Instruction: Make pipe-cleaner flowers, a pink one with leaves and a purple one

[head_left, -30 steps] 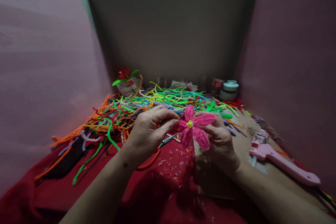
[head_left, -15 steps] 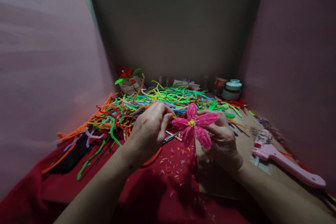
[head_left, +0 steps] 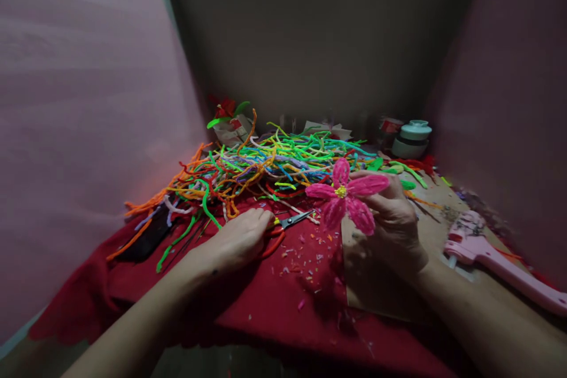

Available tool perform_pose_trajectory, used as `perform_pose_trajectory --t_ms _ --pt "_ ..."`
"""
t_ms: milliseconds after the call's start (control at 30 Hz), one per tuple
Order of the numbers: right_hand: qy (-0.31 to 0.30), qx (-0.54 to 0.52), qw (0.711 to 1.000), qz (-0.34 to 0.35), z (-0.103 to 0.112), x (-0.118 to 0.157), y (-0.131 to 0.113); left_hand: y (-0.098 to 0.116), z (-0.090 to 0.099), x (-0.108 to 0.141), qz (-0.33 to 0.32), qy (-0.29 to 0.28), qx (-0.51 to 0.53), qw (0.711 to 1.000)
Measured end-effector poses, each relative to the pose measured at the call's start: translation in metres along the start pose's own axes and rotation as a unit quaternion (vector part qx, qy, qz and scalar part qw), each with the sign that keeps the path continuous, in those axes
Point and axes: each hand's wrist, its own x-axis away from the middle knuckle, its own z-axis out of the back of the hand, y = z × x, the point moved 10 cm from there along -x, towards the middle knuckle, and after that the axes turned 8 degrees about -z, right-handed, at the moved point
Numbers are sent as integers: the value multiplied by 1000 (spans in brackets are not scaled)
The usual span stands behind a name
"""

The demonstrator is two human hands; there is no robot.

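Observation:
My right hand (head_left: 394,221) is closed behind a pink flower (head_left: 340,191) with several fuzzy petals and a yellow centre, holding it up over the table. On the red cloth, my left hand (head_left: 245,233) lies over the handles of the scissors (head_left: 295,220), whose blades point to the right. Its fingertips are bent at the yellow and red handle; whether they grip it is hidden. Small coloured clippings (head_left: 305,260) are scattered on the cloth below the flower.
A heap of coloured fuzzy stems (head_left: 283,159) spreads across the back. On the right, a pink glue gun (head_left: 500,257) lies on brown board (head_left: 367,283). A teal-lidded jar (head_left: 413,137) stands behind; a dark flat object (head_left: 144,239) is at left.
My left hand has moved down, away from the flower, to the scissors' handles. My right hand still holds the flower. The view has shifted, so things appear further right and slightly higher.

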Motion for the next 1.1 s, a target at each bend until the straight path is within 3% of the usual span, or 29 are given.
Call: perform_pose_trajectory --t_ms 333,467,700,833,1100 --pt "-12 -7 1000 2 0 0 1 -19 20 19 68 31 12 997" --pt "-16 5 1000 9 -1 1 -2 -11 43 25 33 91 34 995" --pt "-16 25 1000 9 -1 0 -5 11 53 24 -12 54 -18 998" --pt "-9 8 1000 7 0 0 -3 22 60 21 -50 68 -35 996" --pt "-5 41 998 43 0 -1 -19 28 68 24 -61 92 -31 993"
